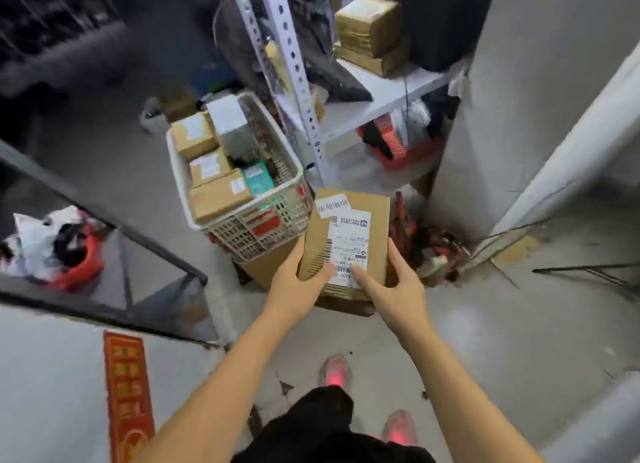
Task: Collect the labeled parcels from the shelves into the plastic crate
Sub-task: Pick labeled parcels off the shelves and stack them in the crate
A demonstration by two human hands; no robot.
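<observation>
I hold a flat brown cardboard parcel [377, 220] with a white shipping label between both hands, at the centre of the head view. My left hand [298, 282] grips its lower left edge and my right hand [391, 282] grips its lower right edge. Just left of and beyond the parcel stands the white perforated plastic crate [294, 171], resting on a brown carton. Several labeled boxes [218, 196] lie inside the crate. More tan parcels [367, 29] sit stacked on the white shelf [388, 92] of the metal rack at upper right.
A perforated white rack upright [298, 67] rises right behind the crate. A red basket [405, 151] sits under the shelf. A dark metal frame [145, 248] crosses the left side, with a red tub of bags [69, 254] behind it. Debris lies by the wall corner [436, 251].
</observation>
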